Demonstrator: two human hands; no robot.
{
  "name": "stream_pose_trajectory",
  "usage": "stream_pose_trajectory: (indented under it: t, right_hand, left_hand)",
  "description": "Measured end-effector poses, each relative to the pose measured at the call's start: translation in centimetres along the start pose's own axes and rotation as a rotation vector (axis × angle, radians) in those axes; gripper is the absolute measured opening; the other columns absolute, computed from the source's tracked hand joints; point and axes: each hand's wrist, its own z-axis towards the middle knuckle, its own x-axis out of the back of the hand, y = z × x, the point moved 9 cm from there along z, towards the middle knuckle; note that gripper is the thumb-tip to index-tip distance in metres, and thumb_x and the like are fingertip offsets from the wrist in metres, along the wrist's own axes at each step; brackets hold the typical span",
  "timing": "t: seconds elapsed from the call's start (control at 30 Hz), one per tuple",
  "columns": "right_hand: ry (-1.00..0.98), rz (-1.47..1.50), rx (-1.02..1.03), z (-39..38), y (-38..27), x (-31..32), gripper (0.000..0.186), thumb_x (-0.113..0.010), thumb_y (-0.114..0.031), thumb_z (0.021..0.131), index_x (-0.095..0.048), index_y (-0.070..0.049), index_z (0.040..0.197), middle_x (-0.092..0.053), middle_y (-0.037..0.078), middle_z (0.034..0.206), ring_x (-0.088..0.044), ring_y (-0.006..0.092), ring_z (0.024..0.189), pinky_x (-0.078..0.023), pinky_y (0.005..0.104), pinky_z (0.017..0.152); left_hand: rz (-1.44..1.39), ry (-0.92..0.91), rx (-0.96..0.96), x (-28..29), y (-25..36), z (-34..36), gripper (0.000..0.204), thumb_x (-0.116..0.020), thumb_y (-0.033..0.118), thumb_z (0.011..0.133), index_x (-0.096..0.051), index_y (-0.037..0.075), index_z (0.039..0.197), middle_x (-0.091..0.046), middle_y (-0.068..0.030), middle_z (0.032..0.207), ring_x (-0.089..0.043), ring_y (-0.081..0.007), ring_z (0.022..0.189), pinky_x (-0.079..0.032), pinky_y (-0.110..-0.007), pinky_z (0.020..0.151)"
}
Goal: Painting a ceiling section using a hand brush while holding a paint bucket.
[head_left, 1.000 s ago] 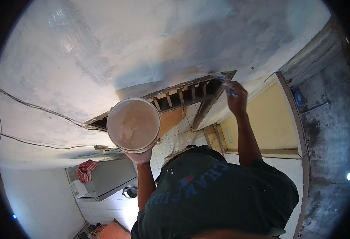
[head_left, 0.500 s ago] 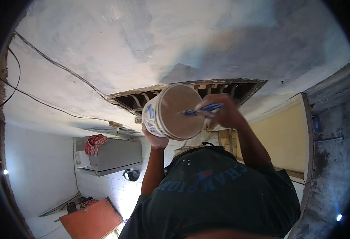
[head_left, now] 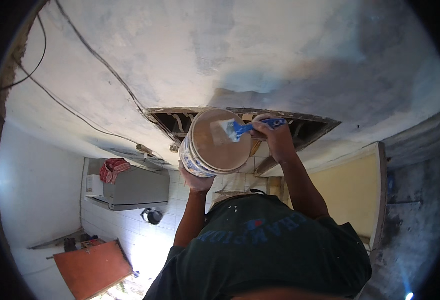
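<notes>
A white paint bucket (head_left: 194, 158) with blue markings is held up in front of my chest, its open mouth facing me. My left hand (head_left: 196, 180) supports it from below and the left side, fingers partly hidden behind it. My right hand (head_left: 269, 131) is closed round the blue handle of a flat paintbrush (head_left: 237, 129). The pale, paint-covered bristles point left over the bucket's mouth. Whether they touch the inside I cannot tell. A dull whitish-brown surface shows within the bucket.
Before me stretches a patchy white-grey wall (head_left: 180, 60) with a slatted opening (head_left: 310, 122). Cables (head_left: 100, 57) run down its left part. Lower left are a grey refrigerator (head_left: 140, 185) with a red cloth (head_left: 114, 170), a dark pail (head_left: 152, 216) and an orange board (head_left: 92, 270).
My right hand has raised the brush and turned it, so the bristles now show flat over the bucket's mouth. The bucket sits slightly differently, and the whole view has shifted a little.
</notes>
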Motion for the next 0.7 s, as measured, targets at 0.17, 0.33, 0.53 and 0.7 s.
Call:
stream_pose_trajectory:
  t: [0.17, 0.33, 0.53, 0.7]
  right_hand:
    - [0.132, 0.708, -0.149, 1.1, 1.5, 2.1, 0.01, -0.064, -0.001, 0.093, -0.063, 0.001, 0.102, -0.066, 0.01, 0.097, -0.071, 0.0199, 0.09, -0.063, 0.0279, 0.083]
    - [0.056, 0.546, 0.131, 0.1, -4.7, 0.8, 0.007, -0.065, 0.003, 0.09, -0.065, 0.003, 0.097, -0.069, 0.011, 0.096, -0.071, 0.0219, 0.091, -0.06, 0.032, 0.087]
    - [0.0, -0.354, 0.865, -5.4, -23.1, -0.6, 0.01, -0.071, 0.007, 0.083, -0.071, 0.002, 0.092, -0.073, 0.017, 0.105, -0.071, 0.0244, 0.099, -0.057, 0.0366, 0.091]
    - [0.125, -0.708, 1.364, -7.5, -31.5, 0.7, 0.039, -0.073, 0.011, 0.079, -0.069, -0.003, 0.115, -0.07, 0.019, 0.116, -0.071, 0.0302, 0.106, -0.056, 0.0374, 0.096]
  left_hand:
    - [-0.048, -0.078, -0.012, -2.6, 0.6, -0.1, 0.084, -0.026, 0.073, 0.091, -0.033, 0.02, 0.156, -0.036, -0.0116, 0.159, -0.033, -0.0387, 0.145, -0.028, -0.067, 0.112]
    - [0.468, -0.223, -0.113, -11.8, 0.9, -2.0, 0.083, -0.061, 0.049, 0.082, -0.032, 0.012, 0.151, -0.046, -0.0105, 0.149, -0.045, -0.0297, 0.137, -0.038, -0.053, 0.111]
    - [0.658, -0.536, -0.201, -18.2, 0.1, -2.4, 0.076, -0.051, 0.051, 0.094, -0.026, 0.012, 0.154, -0.034, -0.0136, 0.155, -0.037, -0.0355, 0.143, -0.036, -0.059, 0.114]
    - [0.258, -0.41, 0.05, -21.5, -3.2, -1.7, 0.075, -0.034, 0.063, 0.094, -0.032, 0.015, 0.151, -0.032, -0.0163, 0.156, -0.041, -0.0408, 0.138, -0.044, -0.065, 0.099]
